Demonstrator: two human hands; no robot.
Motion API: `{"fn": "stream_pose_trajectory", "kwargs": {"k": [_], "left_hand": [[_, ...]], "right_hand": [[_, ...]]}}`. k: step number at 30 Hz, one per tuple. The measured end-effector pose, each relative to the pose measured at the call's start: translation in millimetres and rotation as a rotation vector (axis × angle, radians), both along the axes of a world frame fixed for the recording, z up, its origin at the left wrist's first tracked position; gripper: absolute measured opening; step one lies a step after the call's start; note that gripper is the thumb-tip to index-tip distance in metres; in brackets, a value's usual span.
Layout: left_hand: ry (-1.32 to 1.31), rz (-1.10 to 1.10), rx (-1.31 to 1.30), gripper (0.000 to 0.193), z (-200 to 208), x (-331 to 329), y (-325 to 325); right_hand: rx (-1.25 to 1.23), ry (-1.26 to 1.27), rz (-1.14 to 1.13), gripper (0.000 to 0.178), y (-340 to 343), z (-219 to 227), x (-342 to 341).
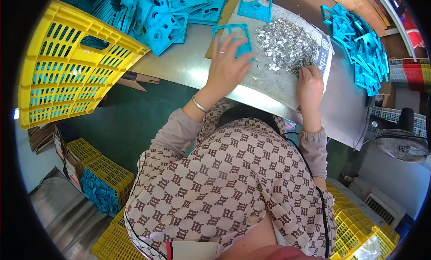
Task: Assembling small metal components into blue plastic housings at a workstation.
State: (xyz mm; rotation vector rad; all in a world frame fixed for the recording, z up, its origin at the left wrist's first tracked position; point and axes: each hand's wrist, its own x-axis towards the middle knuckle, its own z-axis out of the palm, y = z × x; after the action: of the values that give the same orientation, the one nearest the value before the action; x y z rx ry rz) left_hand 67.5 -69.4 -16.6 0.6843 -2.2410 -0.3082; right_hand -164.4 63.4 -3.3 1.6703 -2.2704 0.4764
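My left hand point(228, 64), a ring on one finger and a bangle at the wrist, is spread over a turquoise plastic frame point(244, 48) with cut-outs. Its fingers are apart and partly cover that frame. At the near right edge of a heap of small silvery metal pieces point(285, 42), my right hand point(310, 85) has thumb and fingers pressed together; whatever is between them is too small to make out. The heap lies on a flattened whitish sack point(274, 85). Beyond my left hand, a second turquoise frame point(255, 11) rests on the sack's far side.
Many turquoise plates point(158, 33) are piled at the far left beside a tall yellow crate point(81, 64). More turquoise parts point(357, 46) lie along the right of the metal table point(343, 112). A black fan point(401, 143) stands at the right, and yellow crates point(110, 174) sit below left.
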Motion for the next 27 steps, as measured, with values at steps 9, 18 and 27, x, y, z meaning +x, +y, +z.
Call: {"fn": "stream_pose_trajectory", "kwargs": {"k": [9, 18, 27], "left_hand": [[-0.203, -0.143, -0.173, 0.009, 3, -20, 13], [0.101, -0.125, 0.152, 0.011, 5, -22, 22], [0.541, -0.307, 1.42, 0.019, 21, -22, 35]], "right_hand": [[-0.041, 0.066, 0.15, 0.004, 10, 32, 16], [0.131, 0.228, 0.396, 0.006, 9, 20, 32], [-0.173, -0.687, 0.359, 0.013, -1, 39, 56]]}}
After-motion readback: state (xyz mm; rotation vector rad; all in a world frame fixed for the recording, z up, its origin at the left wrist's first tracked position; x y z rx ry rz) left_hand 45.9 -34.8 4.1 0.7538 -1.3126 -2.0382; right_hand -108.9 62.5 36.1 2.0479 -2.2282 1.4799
